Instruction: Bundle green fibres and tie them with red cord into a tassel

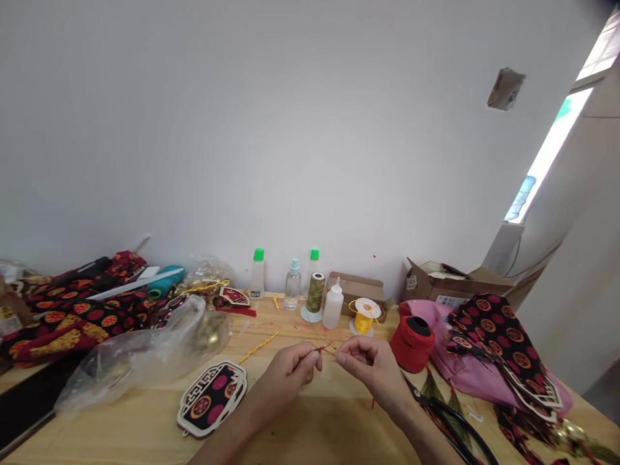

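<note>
Both hands are raised over the wooden table, close together at the middle of the head view. My left hand (299, 363) is closed in a pinch on a thin red cord (323, 349). My right hand (364, 359) pinches the same cord a short way to the right, and a red end hangs below it. To the left of my left arm lies a patterned pendant (213, 398) with a pale frame and a yellow braided cord (259, 347). A large spool of red thread (413, 343) stands just right of my right hand. Black-handled scissors (450, 420) lie beside my right forearm.
Along the wall stand a white squeeze bottle (332, 306), a clear bottle (292, 287), an olive thread spool (316, 292) and a yellow cord spool (367, 316). Plastic bags (130, 361) and patterned fabric (62, 316) fill the left. At right are pink cloth (436, 323) and a cardboard box (455, 281).
</note>
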Demonstrator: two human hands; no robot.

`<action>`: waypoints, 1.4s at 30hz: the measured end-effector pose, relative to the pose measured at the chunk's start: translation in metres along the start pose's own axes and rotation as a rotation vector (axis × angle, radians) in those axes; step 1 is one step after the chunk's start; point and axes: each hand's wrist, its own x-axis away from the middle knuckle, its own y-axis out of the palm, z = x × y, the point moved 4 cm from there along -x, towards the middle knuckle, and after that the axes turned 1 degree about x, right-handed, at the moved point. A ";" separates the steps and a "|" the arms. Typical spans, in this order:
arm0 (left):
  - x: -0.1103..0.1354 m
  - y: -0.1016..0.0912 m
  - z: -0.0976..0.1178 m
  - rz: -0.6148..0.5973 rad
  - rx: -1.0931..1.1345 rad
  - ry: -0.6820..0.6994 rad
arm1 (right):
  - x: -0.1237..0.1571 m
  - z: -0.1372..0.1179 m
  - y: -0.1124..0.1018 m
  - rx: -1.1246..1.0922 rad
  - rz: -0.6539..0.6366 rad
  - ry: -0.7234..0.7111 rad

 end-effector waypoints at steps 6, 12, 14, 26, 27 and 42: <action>-0.001 0.006 -0.005 -0.067 0.293 -0.056 | -0.001 0.005 0.011 -0.017 -0.059 0.018; 0.000 0.010 -0.006 -0.138 0.370 -0.065 | -0.001 0.010 0.016 -0.116 -0.122 0.024; 0.000 0.010 -0.007 -0.142 0.400 -0.072 | -0.002 0.012 0.014 -0.138 -0.095 0.033; 0.002 0.010 -0.007 -0.160 0.678 -0.142 | 0.000 0.007 0.010 -0.078 0.028 0.014; 0.003 0.012 -0.007 -0.183 0.716 -0.156 | 0.000 0.007 0.010 -0.081 0.039 0.013; 0.012 0.017 -0.001 -0.367 0.930 -0.228 | 0.000 0.010 0.012 -0.104 0.017 0.021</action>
